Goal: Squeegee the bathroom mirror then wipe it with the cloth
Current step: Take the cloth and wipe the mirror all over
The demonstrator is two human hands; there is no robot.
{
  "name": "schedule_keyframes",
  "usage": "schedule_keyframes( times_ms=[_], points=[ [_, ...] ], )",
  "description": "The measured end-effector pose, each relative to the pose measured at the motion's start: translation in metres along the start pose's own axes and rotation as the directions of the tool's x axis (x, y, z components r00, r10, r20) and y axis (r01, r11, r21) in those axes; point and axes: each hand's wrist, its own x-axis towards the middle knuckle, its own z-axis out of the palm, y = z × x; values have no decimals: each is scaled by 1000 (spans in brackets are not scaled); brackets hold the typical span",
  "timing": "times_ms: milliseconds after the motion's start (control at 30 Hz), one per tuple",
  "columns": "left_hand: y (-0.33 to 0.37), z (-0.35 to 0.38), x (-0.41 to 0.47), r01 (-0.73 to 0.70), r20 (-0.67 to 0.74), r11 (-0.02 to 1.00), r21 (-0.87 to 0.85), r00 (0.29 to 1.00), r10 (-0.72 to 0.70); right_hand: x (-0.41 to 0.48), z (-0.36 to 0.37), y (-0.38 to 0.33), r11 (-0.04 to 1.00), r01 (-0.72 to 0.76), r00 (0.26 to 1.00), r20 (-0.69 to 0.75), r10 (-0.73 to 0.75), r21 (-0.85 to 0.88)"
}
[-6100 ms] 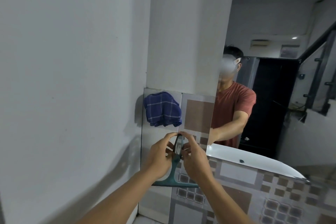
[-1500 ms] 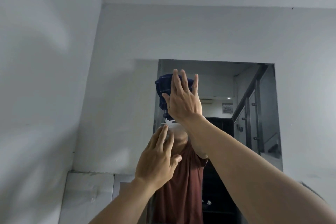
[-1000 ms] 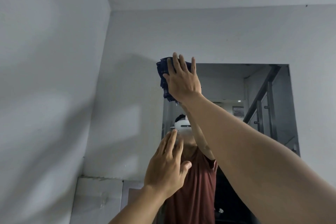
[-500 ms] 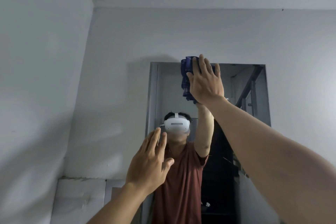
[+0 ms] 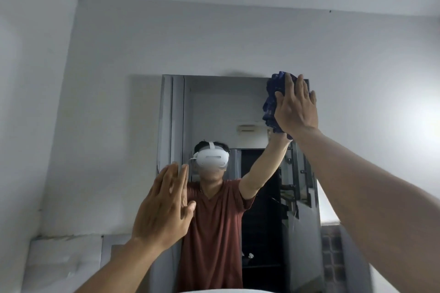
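Right hand (image 5: 296, 108), fingers splayed flat, pins bunched blue cloth (image 5: 271, 102) against mirror (image 5: 212, 107) at its top right corner, palm pressure doing the wiping. Left hand (image 5: 164, 209) open, empty, apparently bracing low left.

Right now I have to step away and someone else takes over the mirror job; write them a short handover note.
Right hand: flat, pressing the blue cloth on the mirror at its top right corner.
Left hand: open and empty, raised at the mirror's lower left edge; contact with the glass unclear.
Squeegee: not in view, so that step looks done.
Done: cloth wiping has begun, at the top.
Left: wipe the rest of the glass, working down.
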Motion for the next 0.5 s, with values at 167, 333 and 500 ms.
schedule_keyframes(
  times_ms=[167, 333, 500],
  points=[
    [6, -1, 1, 33, -16, 999, 21, 999, -33, -44, 9, 15, 997, 25, 999, -31, -27, -75],
    [4, 1, 3, 42, -23, 998, 39, 999, -41, -85, 17, 5, 996, 52, 999, -7, -52, -66],
    [4, 0, 3, 30, -20, 999, 26, 999, -30, -95, 25, -39, 992, 126, 992, -12, -126, 16]
  ],
)
